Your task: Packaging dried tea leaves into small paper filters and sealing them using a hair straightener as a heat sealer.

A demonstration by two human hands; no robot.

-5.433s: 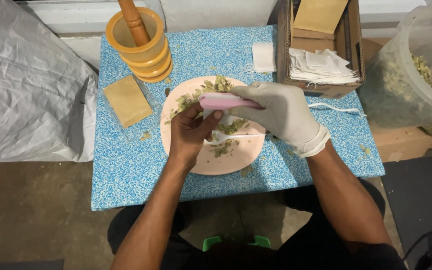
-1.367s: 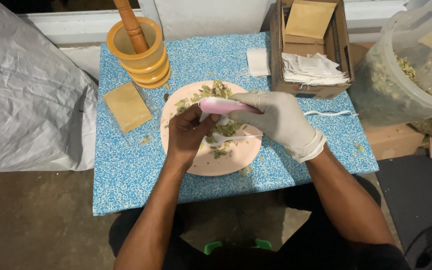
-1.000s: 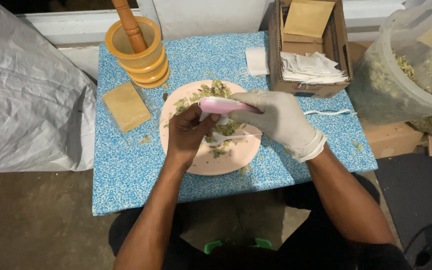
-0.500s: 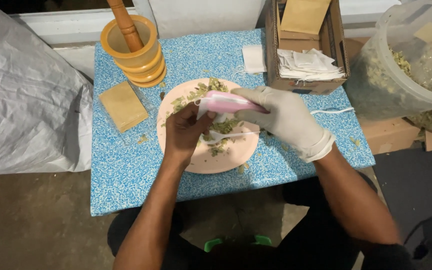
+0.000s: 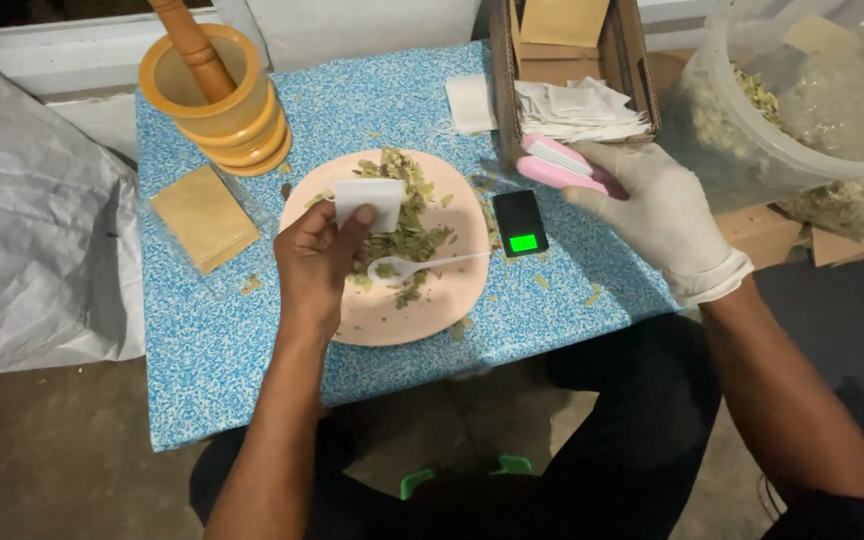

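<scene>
My bare left hand (image 5: pixel 317 262) holds a small white paper bag (image 5: pixel 369 201) upright over the pink plate (image 5: pixel 392 318), which carries dried green leaves (image 5: pixel 404 222) and a white plastic spoon (image 5: pixel 422 264). My right hand (image 5: pixel 652 205), in a white glove, grips a pink and white handheld tool (image 5: pixel 560 165) to the right of the plate, above the table's right side. A small black pocket scale (image 5: pixel 522 222) with a lit green screen lies between the plate and my right hand.
A blue speckled table (image 5: pixel 212 340) also bears a yellow mortar with a wooden pestle (image 5: pixel 214 95), a tan packet (image 5: pixel 204 217) and a white sachet (image 5: pixel 469 102). A cardboard box of white sachets (image 5: pixel 577 95) and a clear tub of dried leaves (image 5: pixel 802 100) stand at the right.
My right hand has pulled the pink tool away from the bag to the right, uncovering the black scale. My left hand still holds the white bag over the plate.
</scene>
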